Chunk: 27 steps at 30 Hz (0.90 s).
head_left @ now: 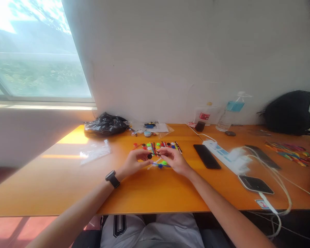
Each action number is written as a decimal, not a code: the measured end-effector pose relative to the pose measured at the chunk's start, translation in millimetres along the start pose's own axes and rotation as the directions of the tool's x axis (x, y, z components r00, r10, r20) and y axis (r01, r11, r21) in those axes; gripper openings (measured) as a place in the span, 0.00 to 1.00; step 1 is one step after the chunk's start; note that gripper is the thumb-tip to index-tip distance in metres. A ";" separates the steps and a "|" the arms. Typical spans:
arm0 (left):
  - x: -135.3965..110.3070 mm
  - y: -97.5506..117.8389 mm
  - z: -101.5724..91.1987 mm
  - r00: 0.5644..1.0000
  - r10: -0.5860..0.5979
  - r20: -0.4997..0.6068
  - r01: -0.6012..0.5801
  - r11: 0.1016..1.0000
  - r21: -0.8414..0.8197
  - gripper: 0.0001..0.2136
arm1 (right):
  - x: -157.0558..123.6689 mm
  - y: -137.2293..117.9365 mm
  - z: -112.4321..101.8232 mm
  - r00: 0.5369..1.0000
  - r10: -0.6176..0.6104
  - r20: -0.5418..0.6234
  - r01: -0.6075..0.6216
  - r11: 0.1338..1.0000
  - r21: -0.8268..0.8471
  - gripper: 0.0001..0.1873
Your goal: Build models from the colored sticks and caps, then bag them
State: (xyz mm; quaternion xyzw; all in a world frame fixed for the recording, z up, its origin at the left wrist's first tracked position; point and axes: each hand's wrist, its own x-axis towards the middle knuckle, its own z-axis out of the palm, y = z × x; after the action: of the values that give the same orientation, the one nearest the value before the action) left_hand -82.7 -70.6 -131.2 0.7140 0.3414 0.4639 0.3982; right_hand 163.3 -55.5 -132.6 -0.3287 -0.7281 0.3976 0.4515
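My left hand, with a dark watch on its wrist, pinches a small black round piece between thumb and fingers. Facing it, my right hand has thumb and fingertips closed close together; a thin dark strip seems to run between both hands, but what the right fingers grip is too small to tell. Below and between the hands lie a blue piece and a bright green round piece. Just beyond my fingertips, several coloured discs and thin sticks are set out on the table.
A clear plastic bag and a black plastic bag lie to the left. On the right are a black phone, a white power strip with cables, another phone, coloured strips and a black backpack.
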 end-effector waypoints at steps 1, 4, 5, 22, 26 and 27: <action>0.0 0.4 0.2 1.000 -0.004 0.002 0.004 1.000 -0.003 0.20 | -0.5 1.0 1.0 1.000 0.007 0.003 -0.007 1.000 0.025 0.16; 0.3 1.4 0.5 1.000 -0.003 0.004 0.003 1.000 0.002 0.20 | -1.3 1.2 3.9 0.999 0.037 0.020 -0.039 0.991 0.126 0.18; 0.3 1.9 0.6 1.000 -0.001 0.006 0.001 1.000 0.007 0.20 | -1.5 0.4 4.8 0.999 0.035 0.019 -0.037 0.988 0.149 0.17; -2.9 11.2 6.0 0.990 0.122 0.075 -0.133 0.976 0.170 0.15 | -6.7 -10.5 12.2 0.994 -0.098 0.055 0.108 0.968 -0.225 0.11; -3.5 12.7 5.5 0.984 0.157 0.080 -0.171 0.959 0.226 0.14 | -6.4 -12.5 12.2 0.995 -0.087 0.045 0.094 0.975 -0.203 0.11; -3.8 13.3 5.5 0.984 0.160 0.080 -0.175 0.955 0.239 0.13 | -6.5 -13.0 12.3 0.995 -0.088 0.047 0.095 0.974 -0.205 0.11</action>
State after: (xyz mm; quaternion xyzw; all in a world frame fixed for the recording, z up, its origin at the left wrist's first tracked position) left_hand -77.3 -81.2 -122.3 0.7976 0.3221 0.4287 0.2763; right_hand 152.9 -70.5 -127.2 -0.3324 -0.7881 0.3048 0.4189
